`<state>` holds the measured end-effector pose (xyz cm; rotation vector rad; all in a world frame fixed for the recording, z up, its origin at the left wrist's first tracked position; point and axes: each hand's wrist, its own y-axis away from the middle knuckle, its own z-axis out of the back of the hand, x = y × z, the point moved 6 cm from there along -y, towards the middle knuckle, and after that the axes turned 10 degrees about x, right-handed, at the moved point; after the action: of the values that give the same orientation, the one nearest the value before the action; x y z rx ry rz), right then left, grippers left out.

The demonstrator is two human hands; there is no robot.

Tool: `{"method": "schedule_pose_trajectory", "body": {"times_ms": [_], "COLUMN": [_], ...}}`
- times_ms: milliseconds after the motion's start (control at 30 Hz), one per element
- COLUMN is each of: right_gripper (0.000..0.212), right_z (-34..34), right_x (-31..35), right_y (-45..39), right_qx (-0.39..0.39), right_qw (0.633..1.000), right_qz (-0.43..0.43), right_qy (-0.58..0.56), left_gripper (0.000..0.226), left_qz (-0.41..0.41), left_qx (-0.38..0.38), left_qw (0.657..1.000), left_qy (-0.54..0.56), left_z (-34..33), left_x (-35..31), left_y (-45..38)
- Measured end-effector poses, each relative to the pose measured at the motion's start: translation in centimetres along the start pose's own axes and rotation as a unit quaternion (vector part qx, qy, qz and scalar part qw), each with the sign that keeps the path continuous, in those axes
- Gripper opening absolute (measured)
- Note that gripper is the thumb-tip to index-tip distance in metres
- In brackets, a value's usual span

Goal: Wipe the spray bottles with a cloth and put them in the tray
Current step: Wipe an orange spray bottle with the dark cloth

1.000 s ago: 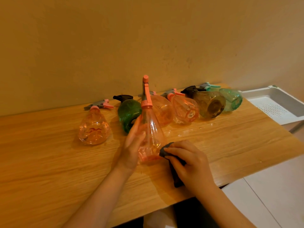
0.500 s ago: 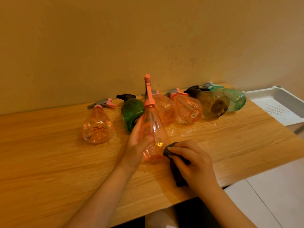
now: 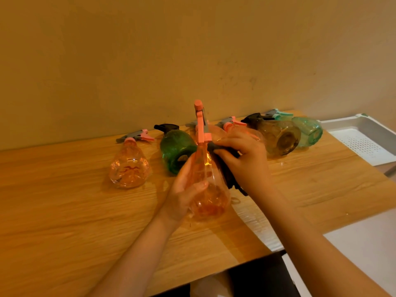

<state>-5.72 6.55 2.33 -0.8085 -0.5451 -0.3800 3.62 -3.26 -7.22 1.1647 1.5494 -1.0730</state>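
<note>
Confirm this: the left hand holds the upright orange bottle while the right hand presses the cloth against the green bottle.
Wrong bottle. In the head view the right hand presses the cloth against the orange bottle that the left hand holds upright. The green bottle lies untouched behind.

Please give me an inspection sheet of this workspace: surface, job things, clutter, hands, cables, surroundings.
Surface: wooden table, with a glare patch near its front edge.
Job things: upright orange spray bottle under wiping; dark cloth against its upper right side; white tray at the right, no bottle seen in it.
Clutter: bottles lying along the wall: orange bottle, green bottle, amber bottle, teal bottle; more orange ones partly hidden.
Hands: left hand grips the bottle body; right hand holds the cloth.
Cables: nothing seen.
Surroundings: plain wall; white floor lower right.
</note>
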Motion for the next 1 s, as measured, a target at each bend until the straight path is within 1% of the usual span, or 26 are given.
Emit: {"method": "schedule_pose_trajectory", "body": {"times_ms": [67, 133, 233, 367, 467, 600, 700, 867, 1000], "right_gripper": [0.016, 0.016, 0.017, 0.017, 0.017, 0.017, 0.017, 0.018, 0.016], "right_z": [-0.4, -0.4, 0.1, 0.4, 0.1, -0.2, -0.5, -0.6, -1.0], "right_x": [0.1, 0.1, 0.0, -0.6, -0.6, 0.1, 0.7, 1.1, 2.0], "right_y": [1.4, 3.4, 6.7, 9.6, 10.2, 10.3, 10.0, 9.7, 10.2], "right_qx": [0.014, 0.019, 0.028, 0.039, 0.039, 0.025, 0.017, 0.007, 0.032], "right_qw": [1.000, 1.000, 0.999, 0.997, 0.996, 0.998, 0.999, 1.000, 0.997], "right_qz": [-0.002, -0.006, 0.000, -0.008, -0.005, 0.009, 0.017, 0.018, 0.065], "right_qy": [-0.012, -0.022, -0.031, -0.062, -0.074, -0.057, -0.036, -0.012, 0.001], "left_gripper": [0.060, 0.063, 0.067, 0.064, 0.062, 0.063, 0.055, 0.069, 0.064], "left_qz": [0.001, 0.003, 0.002, -0.001, 0.001, 0.001, 0.005, 0.000, 0.000], "left_qx": [-0.007, -0.014, -0.019, -0.017, -0.026, -0.037, -0.051, -0.048, -0.045], "left_qw": [1.000, 1.000, 1.000, 1.000, 1.000, 0.999, 0.999, 0.997, 0.998], "left_qy": [0.011, 0.013, 0.008, -0.012, -0.011, -0.021, -0.015, -0.055, -0.049], "left_z": [0.1, 0.1, -0.2, -0.5, -0.3, 0.2, 0.7, 0.4, 0.4], "left_x": [0.0, 0.0, -0.2, -0.5, -0.5, -0.4, 0.1, -0.1, 0.0], "left_y": [-0.1, -0.2, -0.2, -0.1, -0.1, 0.0, 0.0, 0.0, -0.2]}}
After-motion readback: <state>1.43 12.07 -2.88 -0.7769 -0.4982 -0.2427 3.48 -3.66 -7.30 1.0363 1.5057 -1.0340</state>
